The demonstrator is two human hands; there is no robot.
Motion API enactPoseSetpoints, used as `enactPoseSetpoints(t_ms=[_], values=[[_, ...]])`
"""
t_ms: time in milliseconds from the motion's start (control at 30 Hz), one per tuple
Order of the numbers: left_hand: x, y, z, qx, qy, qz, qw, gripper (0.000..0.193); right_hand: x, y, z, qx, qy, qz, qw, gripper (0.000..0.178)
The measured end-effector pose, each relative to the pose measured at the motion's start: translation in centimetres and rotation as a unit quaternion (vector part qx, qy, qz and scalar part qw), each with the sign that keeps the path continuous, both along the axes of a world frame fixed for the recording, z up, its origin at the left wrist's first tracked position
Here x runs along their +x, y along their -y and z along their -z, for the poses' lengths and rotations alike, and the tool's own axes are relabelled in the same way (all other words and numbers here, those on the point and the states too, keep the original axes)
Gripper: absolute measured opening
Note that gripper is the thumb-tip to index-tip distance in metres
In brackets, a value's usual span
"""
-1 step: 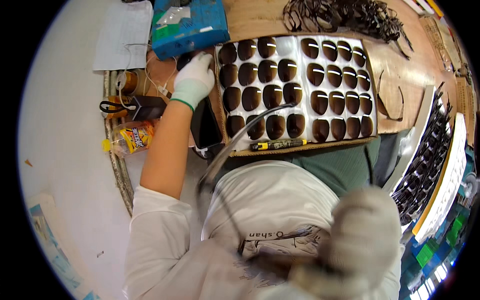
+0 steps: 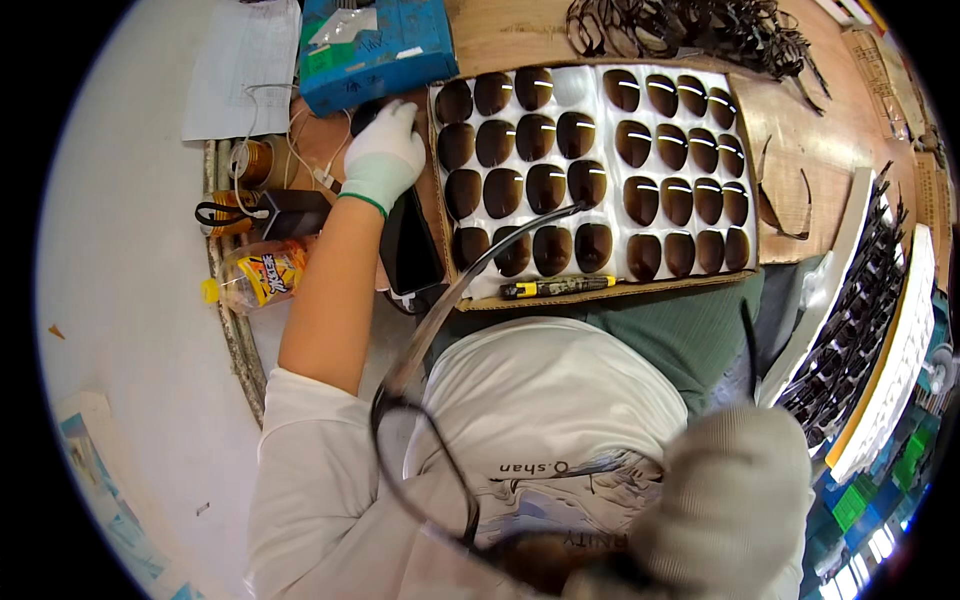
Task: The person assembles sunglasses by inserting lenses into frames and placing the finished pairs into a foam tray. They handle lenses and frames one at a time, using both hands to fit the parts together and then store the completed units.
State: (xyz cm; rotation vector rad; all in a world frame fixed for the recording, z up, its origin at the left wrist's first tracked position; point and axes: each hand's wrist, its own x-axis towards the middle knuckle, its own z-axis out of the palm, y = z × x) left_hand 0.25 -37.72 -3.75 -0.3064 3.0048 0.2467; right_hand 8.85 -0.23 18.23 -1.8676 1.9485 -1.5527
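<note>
My right hand (image 2: 728, 495), gloved and blurred close to the camera, is closed on a dark eyeglass frame (image 2: 376, 420). Its temple reaches up across the front of the lens box. One rim stands empty, while brown shows in the other, partly hidden near the glove. My left hand (image 2: 385, 155), in a white glove with a green cuff, is at the blue box, its fingers curled at a dark thing (image 2: 368, 117) whose kind I cannot make out. Right of it lies a shallow cardboard box (image 2: 610, 290) with rows of brown sunglass lenses (image 2: 545, 187) on white padding.
A black phone (image 2: 412, 250), a drink bottle (image 2: 255, 277), a dark block (image 2: 298, 213) and cables lie left. The blue box (image 2: 380, 60) stands behind. A yellow-black marker (image 2: 558, 288) lies in the lens box. Frames (image 2: 690, 35) are heaped behind; racks (image 2: 845, 300) stand right.
The eyeglass frame has shifted in my right hand, so its empty rim shows more plainly. My right hand has sunk slightly. My left hand stays nearly in place.
</note>
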Motion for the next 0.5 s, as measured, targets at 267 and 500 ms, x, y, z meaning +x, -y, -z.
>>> enactPoseSetpoints(t_ms=[267,500], values=[[-0.3,1.7,2.2,-0.102,0.029,-0.116,0.987,0.034,-0.5,4.0,-0.8,-0.006,0.076,-0.079,0.994,0.022],[1.5,5.8,1.7,-0.132,0.054,-0.172,0.975,0.038,5.2,7.6,1.3,-0.103,-0.053,0.183,0.976,0.041]])
